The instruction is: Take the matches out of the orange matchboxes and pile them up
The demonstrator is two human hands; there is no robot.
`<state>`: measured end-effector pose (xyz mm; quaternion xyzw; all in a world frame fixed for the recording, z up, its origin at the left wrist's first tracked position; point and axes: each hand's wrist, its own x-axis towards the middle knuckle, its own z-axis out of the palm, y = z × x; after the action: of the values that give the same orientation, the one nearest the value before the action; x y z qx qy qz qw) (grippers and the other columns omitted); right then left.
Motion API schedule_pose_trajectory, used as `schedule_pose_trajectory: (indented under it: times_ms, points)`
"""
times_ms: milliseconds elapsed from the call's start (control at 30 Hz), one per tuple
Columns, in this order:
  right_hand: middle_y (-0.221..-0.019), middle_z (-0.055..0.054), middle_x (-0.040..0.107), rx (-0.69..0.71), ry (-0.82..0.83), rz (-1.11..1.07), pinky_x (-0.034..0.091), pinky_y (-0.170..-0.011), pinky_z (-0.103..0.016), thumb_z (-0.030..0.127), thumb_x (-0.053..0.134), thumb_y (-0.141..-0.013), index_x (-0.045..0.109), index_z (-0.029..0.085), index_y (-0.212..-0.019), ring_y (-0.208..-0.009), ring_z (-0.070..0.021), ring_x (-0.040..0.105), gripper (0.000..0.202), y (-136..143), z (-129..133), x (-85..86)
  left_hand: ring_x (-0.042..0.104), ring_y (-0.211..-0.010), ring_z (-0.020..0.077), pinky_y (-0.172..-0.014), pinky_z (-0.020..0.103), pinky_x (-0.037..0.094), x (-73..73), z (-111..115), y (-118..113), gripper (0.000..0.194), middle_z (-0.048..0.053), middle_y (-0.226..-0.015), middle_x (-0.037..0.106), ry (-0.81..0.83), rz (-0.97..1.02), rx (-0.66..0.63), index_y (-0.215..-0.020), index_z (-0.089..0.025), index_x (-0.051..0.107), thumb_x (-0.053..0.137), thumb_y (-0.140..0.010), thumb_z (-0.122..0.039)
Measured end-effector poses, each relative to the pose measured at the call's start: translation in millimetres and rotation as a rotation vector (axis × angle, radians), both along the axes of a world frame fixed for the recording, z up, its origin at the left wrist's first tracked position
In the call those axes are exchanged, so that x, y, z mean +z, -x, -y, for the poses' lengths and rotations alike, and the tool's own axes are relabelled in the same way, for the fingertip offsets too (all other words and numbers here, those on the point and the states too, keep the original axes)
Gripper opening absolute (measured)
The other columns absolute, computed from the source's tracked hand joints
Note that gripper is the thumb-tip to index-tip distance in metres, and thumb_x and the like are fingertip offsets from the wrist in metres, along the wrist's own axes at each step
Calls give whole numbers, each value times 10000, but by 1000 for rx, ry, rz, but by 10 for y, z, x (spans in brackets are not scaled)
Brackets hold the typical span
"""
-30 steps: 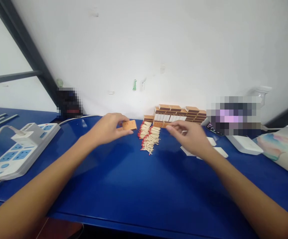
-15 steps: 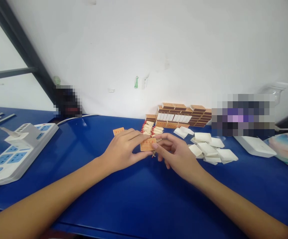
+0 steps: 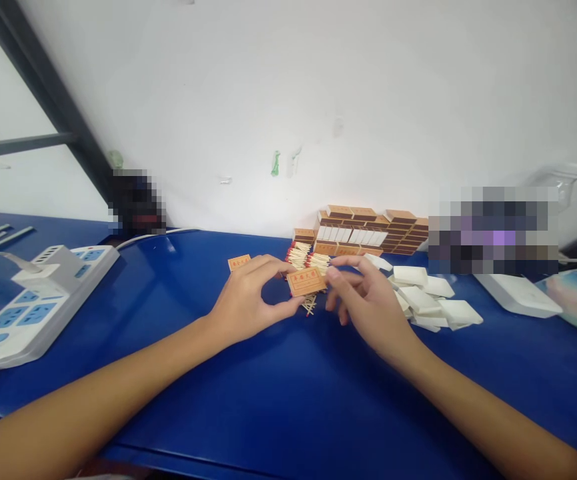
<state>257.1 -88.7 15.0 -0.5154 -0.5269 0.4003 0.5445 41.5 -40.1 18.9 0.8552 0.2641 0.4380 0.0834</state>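
Note:
A flat orange matchbox [image 3: 307, 282] with red print is held up in front of me, tilted. My right hand [image 3: 366, 297] pinches its right edge between thumb and finger. Thumb and fingers of my left hand [image 3: 248, 293] are spread apart around the box's left end; the fingertips come very close to it, and any touch is hard to make out. Behind and below the box lie loose red-headed matches [image 3: 308, 305] and piles of matches [image 3: 298, 255]. Another orange matchbox piece [image 3: 239, 263] lies beyond my left hand, partly hidden by it.
Stacked matchboxes [image 3: 368, 230] stand against the wall. White matchbox trays [image 3: 421, 300] lie heaped right of my right hand, with a white box [image 3: 518, 295] farther right. A power strip [image 3: 33, 310] with a plugged-in cable is on the left of the blue table [image 3: 278, 413].
My left thumb and fingers have opened away from the matchbox. The box has moved slightly right and tilted, staying in my right hand.

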Motion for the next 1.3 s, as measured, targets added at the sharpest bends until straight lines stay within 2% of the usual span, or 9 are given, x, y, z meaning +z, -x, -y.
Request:
schedule_pose_trajectory:
  times_ms: [100,267,433,533,600,933,1033,1133,1300]
  points:
    - [-884,-9,712,-90,-47,-79,448,-389,-223,650,714,-876,524,267,-1108,-577,-135,615,486,24,27,47,718,-913,207,-829,391,589,12,33,-11,297,59,-1038,779,-17,60,41,-1098,-209,700,827,-839,-279]
    - [-681,27,619,150,60,-32,429,-387,-230,652,609,-955,599,250,-1046,-496,-133,578,412,48,92,94,722,-911,208,-858,413,586,17,71,-17,299,49,-1062,798,-44,92,61,-1111,-225,712,833,-845,-285]
    - [-641,58,545,-13,37,-81,382,-369,-206,650,669,-916,602,260,-1047,-477,-108,512,416,37,101,136,717,-892,203,-838,408,577,3,67,-22,328,50,-1081,801,-59,101,56,-1136,-219,716,843,-843,-292]
    - [-580,62,508,169,134,-33,354,-347,-208,664,658,-915,592,252,-933,-445,-111,482,418,42,119,158,716,-888,207,-827,406,575,-5,59,-18,333,56,-1059,802,-70,101,54,-1140,-214,724,848,-845,-304]
    - [-552,68,484,218,161,-8,341,-340,-208,665,653,-918,584,247,-886,-423,-106,456,425,40,125,165,725,-897,211,-835,412,572,-12,52,-13,343,62,-1053,804,-80,100,46,-1142,-208,727,857,-843,-317]
    - [-518,56,476,100,118,65,326,-364,-220,664,747,-835,628,223,-799,-420,-96,417,457,-73,37,166,735,-895,223,-815,417,602,-103,-17,8,447,67,-1043,810,-78,52,41,-1199,-220,736,869,-828,-433]
    - [-522,52,469,37,77,40,326,-379,-229,611,761,-845,590,224,-743,-431,-96,416,435,-152,-17,182,731,-884,221,-814,418,605,-80,-18,22,405,66,-1034,812,-45,71,93,-1161,-214,755,864,-834,-427]
    - [-528,39,481,-101,-7,52,336,-393,-256,531,765,-863,583,233,-732,-439,-112,429,372,-413,-154,272,728,-914,219,-822,411,609,-43,-18,38,385,44,-1029,810,0,89,135,-1157,-241,759,858,-840,-436]
    - [-597,7,520,-635,-180,242,366,-470,-324,362,652,-963,577,225,-849,-486,-126,466,193,-1274,-528,529,732,-910,211,-821,397,608,-46,-48,54,389,40,-1017,813,-70,79,121,-1159,-234,752,853,-844,-440]
